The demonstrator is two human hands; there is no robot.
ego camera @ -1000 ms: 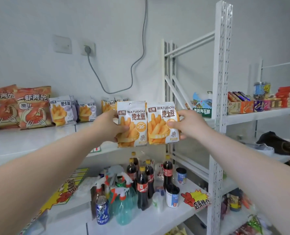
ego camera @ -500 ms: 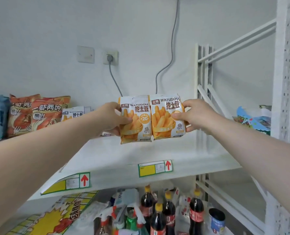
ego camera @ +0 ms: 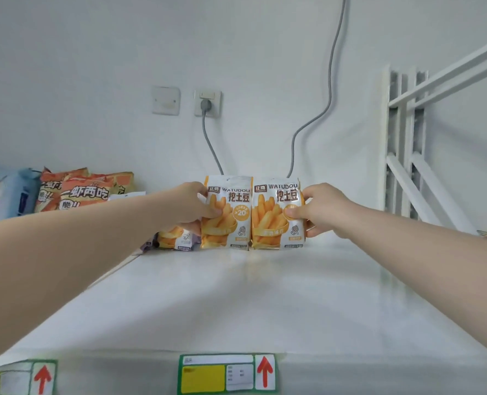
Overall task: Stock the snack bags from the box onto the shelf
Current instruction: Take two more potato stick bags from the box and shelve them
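Two white-and-orange potato-stick snack bags stand upright, side by side, at the back of the white shelf [ego camera: 265, 295]. My left hand [ego camera: 189, 208] grips the left bag [ego camera: 228, 220] by its left edge. My right hand [ego camera: 322, 209] pinches the right bag [ego camera: 273, 220] at its right edge, thumb on the front. Both bags' bottom edges meet the shelf surface near the wall. Another bag of the same kind [ego camera: 174, 239] stands just left of them, partly hidden by my left hand. The box is out of view.
Orange shrimp-snack bags [ego camera: 80, 192] and a blue-white pack [ego camera: 0, 195] line the back left. A grey cable [ego camera: 316, 121] and wall socket [ego camera: 207, 104] sit behind the bags. A white rack upright [ego camera: 404, 143] bounds the right. Price labels [ego camera: 226, 373] mark the front edge.
Both hands carried the two bags forward over the shelf and lowered them to its back, near the wall. The view rose and moved closer; the lower shelves with bottles dropped out of view.
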